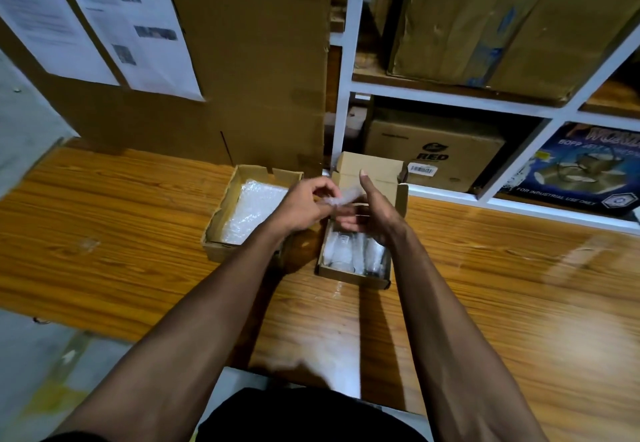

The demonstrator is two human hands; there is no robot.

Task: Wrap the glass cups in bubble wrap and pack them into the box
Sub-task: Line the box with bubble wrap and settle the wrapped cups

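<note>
- Head view: we look down on a glossy orange-brown wooden table (485, 303) with both our bare forearms reaching forward over it.
- We see our left hand (304, 204) with fingers curled, pinching one end of a small clear bubble-wrapped bundle (341, 197) that is blurred; whether a cup lies inside it we cannot tell.
- We see our right hand (372, 209) just beside it, thumb raised and fingers straight, lying under the bundle's other end; the fingers are not closed round it.
- Both hands hover above the far half of a small open brown cardboard box (349, 273), whose flap (370, 166) stands up at the back.
- Inside that box, in the near half, we make out clear glass cups (346, 251) lying side by side, some with bubble wrap round them; the exact count is unclear.
- Just to the left, near but apart from it, sits a shallow open cardboard tray (221, 213) holding a flat white sheet of bubble wrap (252, 209).
- Behind the tray a tall brown cardboard panel (249, 60) stands upright, with printed white paper sheets (138, 25) stuck on it.
- To the right rises a white shelving unit (346, 60) holding brown cartons, one marked "RED" (433, 150), and a dark blue printed box (581, 171).
</note>
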